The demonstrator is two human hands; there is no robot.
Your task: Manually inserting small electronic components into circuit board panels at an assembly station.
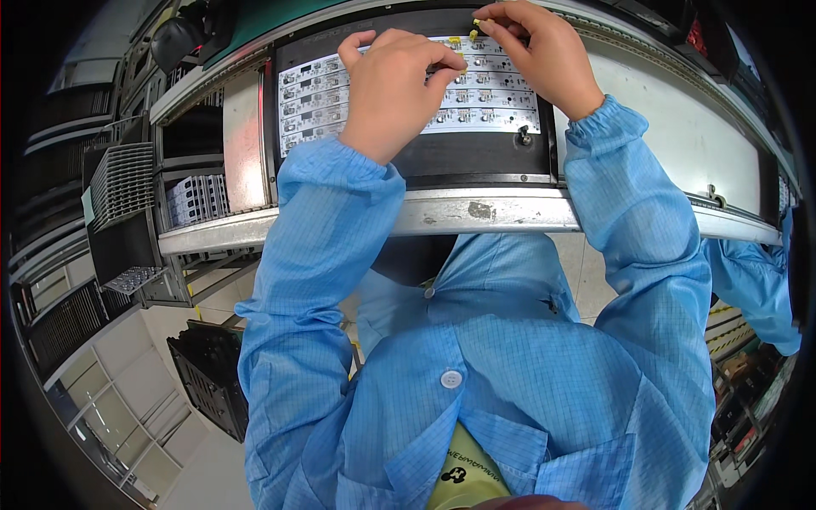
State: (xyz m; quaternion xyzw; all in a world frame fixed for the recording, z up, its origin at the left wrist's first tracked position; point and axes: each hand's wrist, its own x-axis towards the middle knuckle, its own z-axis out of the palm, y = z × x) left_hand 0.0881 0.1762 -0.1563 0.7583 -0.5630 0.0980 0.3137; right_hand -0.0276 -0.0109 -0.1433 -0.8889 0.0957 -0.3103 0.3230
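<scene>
White circuit boards (316, 102) lie in rows in a black carrier tray (463, 161) before me. My left hand (387, 89) is over the middle of the boards, thumb and forefinger brought together low at one row; what they hold, if anything, is hidden. A bit of yellow shows by those fingertips. At the far edge of the boards, my right hand (548, 55) pinches a small yellow component (478, 23) between thumb and forefinger. Just below it, other small yellow components (455, 42) stand on the top row. Metallic parts line the rows.
The carrier sits between metal conveyor rails (425, 212). A small black knob (524, 133) stands at the carrier's near right. Left of it is a rack (123, 183) of stacked trays. A person's blue sleeve (752, 285) shows at far right.
</scene>
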